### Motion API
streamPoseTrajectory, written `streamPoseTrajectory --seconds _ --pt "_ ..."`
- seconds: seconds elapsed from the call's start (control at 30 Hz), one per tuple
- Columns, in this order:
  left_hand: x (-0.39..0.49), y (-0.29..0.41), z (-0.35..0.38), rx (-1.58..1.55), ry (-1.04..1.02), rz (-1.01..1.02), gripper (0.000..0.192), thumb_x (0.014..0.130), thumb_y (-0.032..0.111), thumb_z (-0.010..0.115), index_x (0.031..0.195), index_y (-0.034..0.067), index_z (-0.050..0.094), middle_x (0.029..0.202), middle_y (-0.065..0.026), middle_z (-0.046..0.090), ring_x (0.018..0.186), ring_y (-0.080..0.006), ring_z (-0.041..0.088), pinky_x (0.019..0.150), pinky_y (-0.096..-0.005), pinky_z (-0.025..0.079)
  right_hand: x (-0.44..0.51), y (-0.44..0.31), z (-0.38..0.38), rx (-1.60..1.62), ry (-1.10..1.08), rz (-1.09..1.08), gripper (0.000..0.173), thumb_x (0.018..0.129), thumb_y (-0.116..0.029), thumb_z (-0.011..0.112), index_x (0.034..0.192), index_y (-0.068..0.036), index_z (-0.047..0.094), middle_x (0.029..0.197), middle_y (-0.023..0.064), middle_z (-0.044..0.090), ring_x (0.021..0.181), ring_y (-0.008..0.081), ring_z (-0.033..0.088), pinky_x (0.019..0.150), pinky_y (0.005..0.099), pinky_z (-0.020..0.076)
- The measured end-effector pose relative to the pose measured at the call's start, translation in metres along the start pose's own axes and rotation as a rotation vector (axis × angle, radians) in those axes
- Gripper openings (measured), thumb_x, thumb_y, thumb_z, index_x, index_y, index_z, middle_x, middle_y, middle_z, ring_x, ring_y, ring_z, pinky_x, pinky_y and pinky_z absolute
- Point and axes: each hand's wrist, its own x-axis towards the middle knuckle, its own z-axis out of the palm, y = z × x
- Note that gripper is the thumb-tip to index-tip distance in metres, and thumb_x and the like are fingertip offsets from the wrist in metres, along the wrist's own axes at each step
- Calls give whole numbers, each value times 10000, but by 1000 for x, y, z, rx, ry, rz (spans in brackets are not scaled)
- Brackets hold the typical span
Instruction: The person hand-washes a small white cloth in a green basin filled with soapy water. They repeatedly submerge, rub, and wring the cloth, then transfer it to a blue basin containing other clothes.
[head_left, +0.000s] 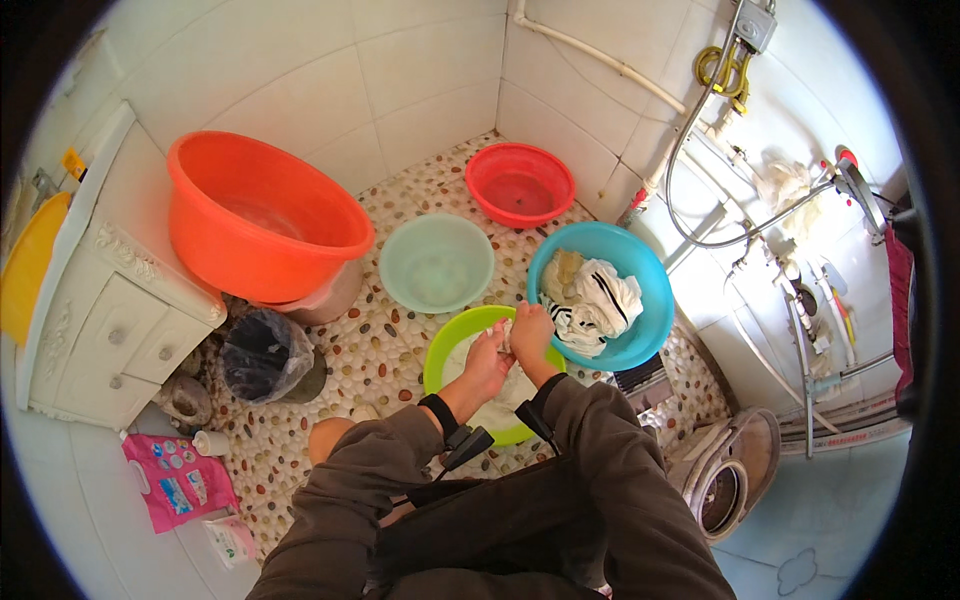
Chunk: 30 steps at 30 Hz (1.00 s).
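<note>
My left hand (487, 367) and my right hand (531, 337) are together above a lime-green basin (442, 352). Between them they grip a small bunched light cloth (504, 334), mostly hidden by the fingers. Whitish, sudsy water (506, 412) fills the bottom of that basin. Just right of my right hand stands a blue basin (651, 322) with a white cloth garment (611, 289) bearing dark stripes and a beige cloth (561, 276) inside.
Beyond the green basin are a pale green basin (436, 262) and a red basin (520, 187). A large orange tub (262, 217) leans at the left, above a bag-lined bin (266, 356). A white cabinet (112, 330), pink detergent bag (180, 480) and floor drain (641, 382) are also around.
</note>
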Motion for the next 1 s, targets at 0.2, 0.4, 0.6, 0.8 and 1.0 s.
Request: streamPoseTrajectory --seconds 0.2,0.4,0.6,0.8,1.0 --pt "2 0 1 -21 -66 156 354 961 240 392 1291 113 395 1205 -3 501 999 -172 524 819 -377 435 1 16 8 -214 -99 -351 167 787 -226 545 762 -65 580 749 141 583 643 328 587 555 415 445" --pt "-4 6 6 61 -34 113 398 965 253 383 1324 83 373 1291 -36 443 1125 -173 457 933 -349 386 -5 12 5 96 -195 21 223 844 -194 463 732 -30 565 711 199 577 694 390 576 585 491 418" --pt "-7 -1 8 -52 -50 47 345 972 206 348 1269 40 407 1241 -79 466 1120 -214 470 980 -359 377 8 31 5 -130 -43 -174 275 858 -234 474 710 -15 547 656 191 563 625 348 559 567 455 407" --pt "-3 20 3 -123 -120 289 318 971 225 368 1173 -7 446 1181 -126 486 1114 -239 478 988 -376 382 50 29 -22 603 -327 515 342 869 -359 533 708 -58 515 602 38 479 534 153 472 491 299 361" --pt "14 38 -3 -90 -133 398 276 969 274 384 1014 30 505 1010 -86 543 947 -200 533 815 -318 452 24 -21 -29 774 -571 422 288 851 -376 587 772 -102 547 678 -30 508 534 73 457 452 204 315"
